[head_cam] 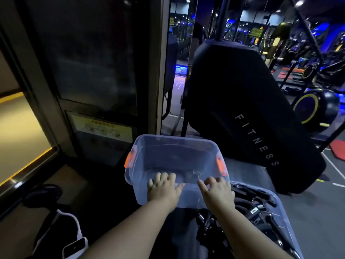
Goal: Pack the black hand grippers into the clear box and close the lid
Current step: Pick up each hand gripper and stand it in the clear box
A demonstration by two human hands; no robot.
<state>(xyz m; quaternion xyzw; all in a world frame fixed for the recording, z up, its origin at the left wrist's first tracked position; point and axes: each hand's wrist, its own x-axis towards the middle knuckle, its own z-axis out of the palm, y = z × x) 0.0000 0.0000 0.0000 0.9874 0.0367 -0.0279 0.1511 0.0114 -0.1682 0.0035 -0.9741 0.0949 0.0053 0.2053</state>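
A: What takes up the most room?

B: A black machine (242,101) with FITNESS printed down its side. It leans behind and to the right of everything else. On the left stands a dark glass door (93,62) with a yellow sticker low on it.

A: And the box?

B: The clear box (168,144) sits in the middle, upright and open, just in front of that machine. Its lid (287,227) is off and lies just to the right, nearer the person.

A: What are the hands doing?

B: Both are on the near rim of the box. The left grip (163,189) is grasping that rim, with the fingers hooked over into the box and the thumb along the edge. The right grip (217,191) is grasping it too, close to the right corner. Its fingers are bent over the edge and the forefinger points left.

A: Where are the black hand grippers?

B: The hand grippers (250,195) lie in a heap on the lid, beside the right forearm. A dark shape shows at the bottom of the box, just past the fingers. I cannot tell what it is.

A: Anything smaller?

B: A phone (74,247) with a white cable lies low on the left, well apart from the box. There is an orange latch (128,159) at each end of the box.
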